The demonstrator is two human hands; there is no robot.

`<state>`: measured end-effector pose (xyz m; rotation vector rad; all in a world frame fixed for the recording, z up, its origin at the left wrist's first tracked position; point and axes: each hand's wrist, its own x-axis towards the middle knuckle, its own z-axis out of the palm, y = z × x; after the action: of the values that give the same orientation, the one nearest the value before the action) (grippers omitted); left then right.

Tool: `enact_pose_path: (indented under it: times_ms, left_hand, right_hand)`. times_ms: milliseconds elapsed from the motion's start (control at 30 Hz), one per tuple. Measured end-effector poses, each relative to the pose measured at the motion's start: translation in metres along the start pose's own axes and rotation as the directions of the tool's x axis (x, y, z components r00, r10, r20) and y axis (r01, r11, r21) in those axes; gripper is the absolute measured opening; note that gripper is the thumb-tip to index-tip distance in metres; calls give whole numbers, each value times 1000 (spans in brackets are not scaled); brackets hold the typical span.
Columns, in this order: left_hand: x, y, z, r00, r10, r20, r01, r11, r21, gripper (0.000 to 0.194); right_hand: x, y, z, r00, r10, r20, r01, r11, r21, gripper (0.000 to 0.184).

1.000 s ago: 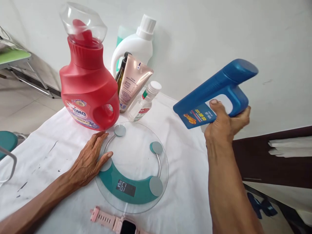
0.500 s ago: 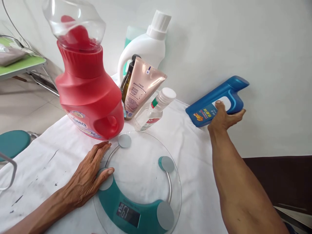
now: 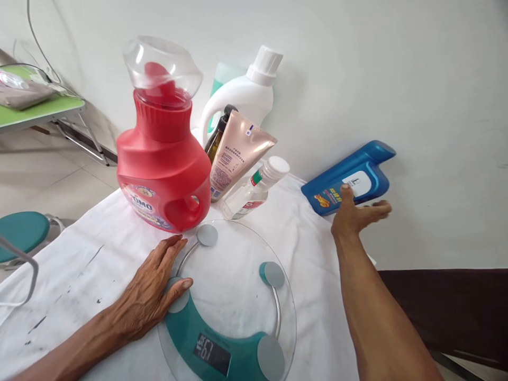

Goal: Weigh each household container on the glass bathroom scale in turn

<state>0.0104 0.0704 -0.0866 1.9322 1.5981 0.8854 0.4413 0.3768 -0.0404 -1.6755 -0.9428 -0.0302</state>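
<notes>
While left hand [image 3: 148, 291] lies flat on glass scale [image 3: 194, 336], right hand [image 3: 351, 218] splayed loosely at blue bottle [image 3: 345, 170], touch unclear.

White-clothed worktop [image 3: 317, 317] — containers along the far side.
Dark marks [image 3: 94, 255] spot the cloth [image 3: 119, 238] at left. A round glass scale [image 3: 230, 296] with 4 grey pads [image 3: 273, 275] lies flat at the near side; beyond it are a red bottle [image 3: 164, 153], clear bottle [image 3: 254, 194], pink tube [image 3: 238, 156], dark pump bottle [image 3: 215, 144] and white handled bottle [image 3: 252, 100] — plus a blue bottle [image 3: 337, 177] at the far right.
</notes>
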Motion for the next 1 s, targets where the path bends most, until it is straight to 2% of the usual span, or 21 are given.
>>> enact_pose_path:
  times_ms: [67, 100, 133, 167, 200, 233, 300, 400, 467, 567, 667, 867, 933, 1000]
  left_hand:
    - [0, -1, 1, 1000, 12, -1, -12, 1000, -5, 57]
    - [-1, -1, 1, 1000, 16, 1, -16, 1000, -8, 57]
    - [-1, -1, 2, 1000, 17, 3, -17, 1000, -9, 57]
    - [-1, -2, 2, 1000, 17, 3, -17, 1000, -10, 57]
    - [-1, -2, 2, 1000, 19, 0, -19, 1000, -11, 57]
    - [-1, -2, 2, 1000, 18, -3, -18, 1000, -13, 57]
    - [-1, -2, 1, 1000, 15, -7, -15, 1000, -20, 57]
    - [-1, -1, 0, 1000, 9, 9, -8, 999, -42, 58]
    - [-2, -1, 0, 1000, 11, 9, -11, 998, -54, 59]
    - [-4, -2, 4, 1000, 20, -7, -21, 998, -56, 61]
    - [-6, -4, 7, 1000, 22, -16, -23, 999, -45, 65]
    - [-7, -4, 7, 1000, 2, -1, -2, 999, -35, 67]
    - [-7, -3, 6, 1000, -2, 3, 2, 999, -38, 66]
    - [-6, -2, 5, 1000, -6, 5, 6, 999, -42, 65]
  right_hand:
    - [-3, -24, -8, 993, -59, -99, 57, 998, -20, 70]
    - [-6, -38, -10, 988, -114, -106, 115, 993, 3, 70]
    - [-12, -53, -10, 979, -190, -75, 194, 980, 47, 65]
    - [-18, -69, -7, 959, -283, 2, 280, 951, 133, 55]
    - [-25, -84, -2, 929, -352, 110, 318, 916, 247, 42]
    - [-32, -100, 8, 901, -375, 220, 287, 893, 346, 38]
    - [-44, -128, 35, 838, -360, 411, 157, 879, 450, 45]
    - [-57, -165, 85, 730, -231, 643, -142, 869, 473, 52]
    - [-64, -182, 112, 651, -180, 737, -272, 851, 448, 53]
    - [-73, -199, 133, 540, -227, 811, -331, 829, 452, 51]
    - [-79, -206, 135, 460, -282, 842, -358, 809, 467, 44]
    - [-81, -214, 127, 393, -310, 865, -365, 811, 457, 30]
    - [-81, -213, 124, 397, -325, 858, -340, 816, 467, 31]
    - [-83, -209, 122, 426, -343, 837, -318, 809, 494, 39]
